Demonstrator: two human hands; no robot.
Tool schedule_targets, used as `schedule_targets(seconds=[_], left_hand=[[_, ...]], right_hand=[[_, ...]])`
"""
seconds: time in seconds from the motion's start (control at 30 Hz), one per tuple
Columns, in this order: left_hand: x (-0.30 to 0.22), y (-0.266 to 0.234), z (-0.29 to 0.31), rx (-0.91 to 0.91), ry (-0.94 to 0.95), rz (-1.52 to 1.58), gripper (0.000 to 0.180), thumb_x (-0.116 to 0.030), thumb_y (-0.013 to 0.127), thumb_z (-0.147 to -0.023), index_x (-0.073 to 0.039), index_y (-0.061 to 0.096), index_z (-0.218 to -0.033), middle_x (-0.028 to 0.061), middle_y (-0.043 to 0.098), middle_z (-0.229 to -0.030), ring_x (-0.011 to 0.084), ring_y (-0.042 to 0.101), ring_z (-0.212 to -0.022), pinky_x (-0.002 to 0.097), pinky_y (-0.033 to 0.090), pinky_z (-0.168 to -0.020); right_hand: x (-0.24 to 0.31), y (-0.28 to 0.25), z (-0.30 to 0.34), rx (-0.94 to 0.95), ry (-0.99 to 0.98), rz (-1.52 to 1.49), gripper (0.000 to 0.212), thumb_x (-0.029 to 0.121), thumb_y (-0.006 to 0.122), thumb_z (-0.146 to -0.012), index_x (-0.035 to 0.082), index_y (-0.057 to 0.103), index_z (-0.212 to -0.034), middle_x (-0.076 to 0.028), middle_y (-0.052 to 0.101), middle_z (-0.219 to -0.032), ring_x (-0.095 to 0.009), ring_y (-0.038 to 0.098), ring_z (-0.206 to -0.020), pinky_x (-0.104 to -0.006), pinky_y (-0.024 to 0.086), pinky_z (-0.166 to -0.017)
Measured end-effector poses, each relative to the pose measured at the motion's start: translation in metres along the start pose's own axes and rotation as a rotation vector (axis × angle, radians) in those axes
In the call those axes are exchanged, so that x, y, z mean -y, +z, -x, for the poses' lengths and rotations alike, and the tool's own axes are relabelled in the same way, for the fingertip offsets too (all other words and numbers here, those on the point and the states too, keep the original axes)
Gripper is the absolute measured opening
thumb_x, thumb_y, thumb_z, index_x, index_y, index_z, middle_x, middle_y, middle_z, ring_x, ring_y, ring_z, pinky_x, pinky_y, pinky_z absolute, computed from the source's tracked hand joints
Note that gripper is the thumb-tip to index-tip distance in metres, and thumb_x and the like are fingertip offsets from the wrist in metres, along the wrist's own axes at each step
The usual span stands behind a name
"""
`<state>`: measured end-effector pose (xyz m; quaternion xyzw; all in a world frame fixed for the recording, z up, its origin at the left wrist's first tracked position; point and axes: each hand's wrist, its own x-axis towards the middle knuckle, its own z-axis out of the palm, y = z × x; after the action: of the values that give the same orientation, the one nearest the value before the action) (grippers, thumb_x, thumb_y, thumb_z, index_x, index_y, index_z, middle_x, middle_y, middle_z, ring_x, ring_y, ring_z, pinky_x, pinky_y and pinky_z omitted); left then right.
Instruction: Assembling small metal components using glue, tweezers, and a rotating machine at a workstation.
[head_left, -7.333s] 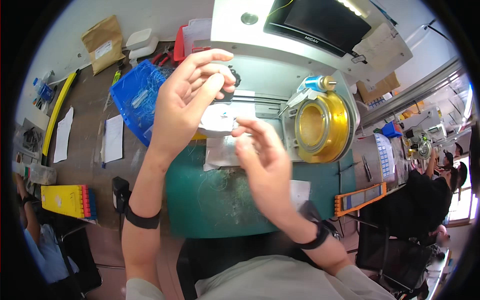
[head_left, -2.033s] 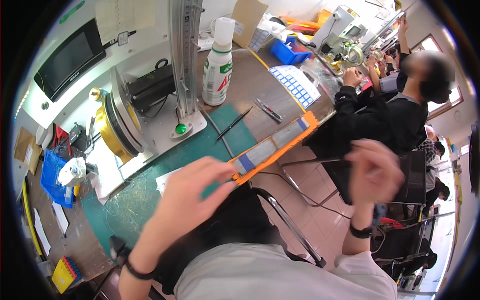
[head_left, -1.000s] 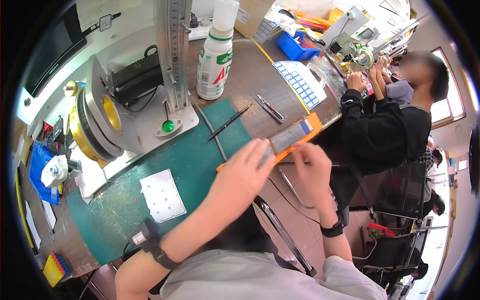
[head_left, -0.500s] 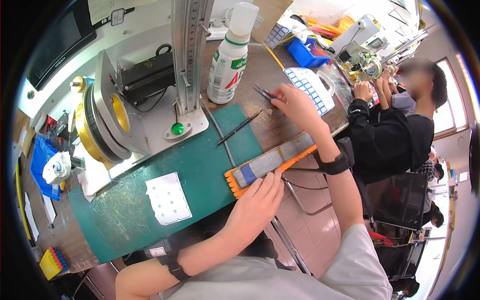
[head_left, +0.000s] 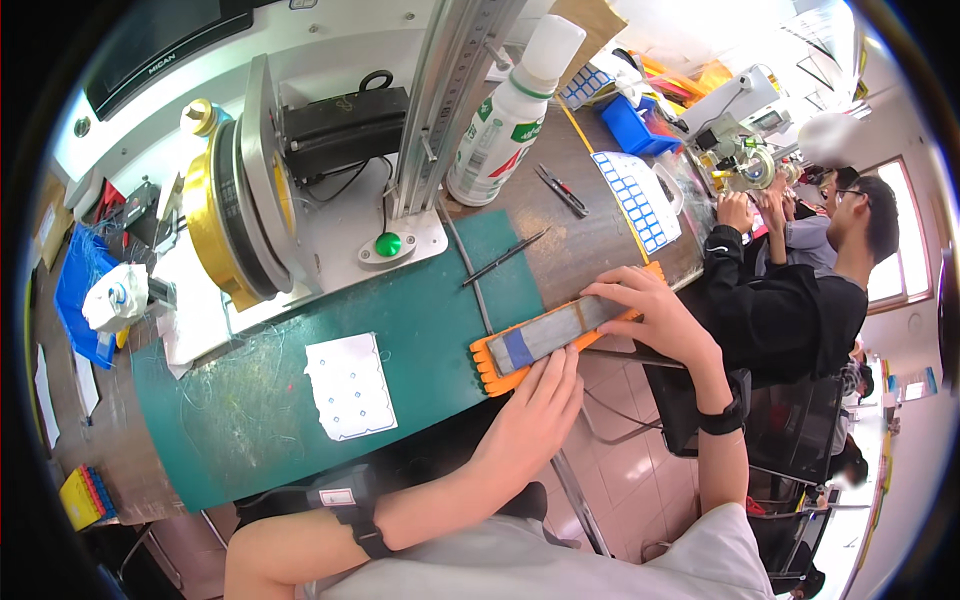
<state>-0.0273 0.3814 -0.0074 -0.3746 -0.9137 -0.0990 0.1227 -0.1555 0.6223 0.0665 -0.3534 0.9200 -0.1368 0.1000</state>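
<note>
A long grey sharpening stone (head_left: pixel 548 336) with a band of blue tape lies on an orange holder with a scalloped end (head_left: pixel 482 368), at the table's near edge. My left hand (head_left: pixel 530 412) rests its outstretched fingertips along the near side, holding nothing. At the right end, my right hand (head_left: pixel 665 318) grips the stone between thumb and fingers. Behind it a pair of dark tweezers (head_left: pixel 563 192) lies on the brown tabletop. A thin black pen-like tool (head_left: pixel 506 257) lies across the green mat (head_left: pixel 430 330). A white card with small blue marks (head_left: pixel 349 387) lies on the mat.
A gold-rimmed wheel machine (head_left: pixel 215 215) and an upright metal ruled post (head_left: pixel 440 110) stand behind the mat. Nearby are a white bottle (head_left: pixel 505 120), a blue-checked sheet (head_left: pixel 637 200) and blue bins (head_left: pixel 640 125). A co-worker in black (head_left: pixel 790 280) sits at right.
My right hand has let go of the tweezers, leaving them on the table, and has come down to the stone's right end. My left hand stays at the stone. The view has shifted slightly.
</note>
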Motion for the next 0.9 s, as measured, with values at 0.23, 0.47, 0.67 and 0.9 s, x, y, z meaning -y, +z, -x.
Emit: schedule_targets(seconds=[0.23, 0.47, 0.67, 0.9], left_hand=[[0.001, 0.003, -0.002, -0.003, -0.018, 0.041, 0.053, -0.019, 0.064, -0.094, 0.004, 0.057, -0.142, 0.023, 0.051, -0.157, 0.0341, 0.047, -0.146, 0.0409, 0.041, -0.123], [0.006, 0.002, -0.002, -0.023, -0.037, 0.136, 0.054, -0.019, 0.069, -0.092, 0.002, 0.058, -0.141, 0.023, 0.051, -0.156, 0.0355, 0.047, -0.145, 0.0417, 0.044, -0.12], [0.052, -0.029, 0.015, -0.126, -0.225, 0.435, 0.067, -0.017, 0.088, -0.079, -0.005, 0.061, -0.139, 0.0193, 0.055, -0.145, 0.038, 0.051, -0.139, 0.0459, 0.048, -0.113], [0.066, -0.023, 0.03, -0.081, -0.284, 0.443, 0.063, -0.013, 0.088, -0.079, -0.006, 0.063, -0.137, 0.0124, 0.058, -0.14, 0.0332, 0.057, -0.126, 0.0444, 0.051, -0.104]], right_hand=[[-0.023, 0.002, -0.03, 0.014, -0.026, 0.049, 0.049, 0.022, 0.079, -0.092, 0.01, 0.067, -0.139, -0.011, 0.065, -0.124, -0.035, 0.059, -0.117, -0.0436, 0.048, -0.103], [-0.028, 0.009, -0.046, -0.154, -0.102, 0.137, 0.051, 0.018, 0.079, -0.092, 0.007, 0.065, -0.14, -0.014, 0.065, -0.132, -0.035, 0.06, -0.122, -0.0443, 0.048, -0.106], [-0.044, -0.015, 0.019, -0.581, 0.419, 0.174, 0.033, 0.007, 0.06, -0.105, 0.003, 0.062, -0.138, -0.019, 0.066, -0.132, -0.035, 0.069, -0.112, -0.0417, 0.054, -0.096], [-0.076, 0.043, 0.07, -0.597, 0.658, -0.051, 0.03, 0.014, 0.059, -0.108, 0.002, 0.065, -0.134, -0.018, 0.073, -0.123, -0.032, 0.072, -0.114, -0.0389, 0.056, -0.097]])
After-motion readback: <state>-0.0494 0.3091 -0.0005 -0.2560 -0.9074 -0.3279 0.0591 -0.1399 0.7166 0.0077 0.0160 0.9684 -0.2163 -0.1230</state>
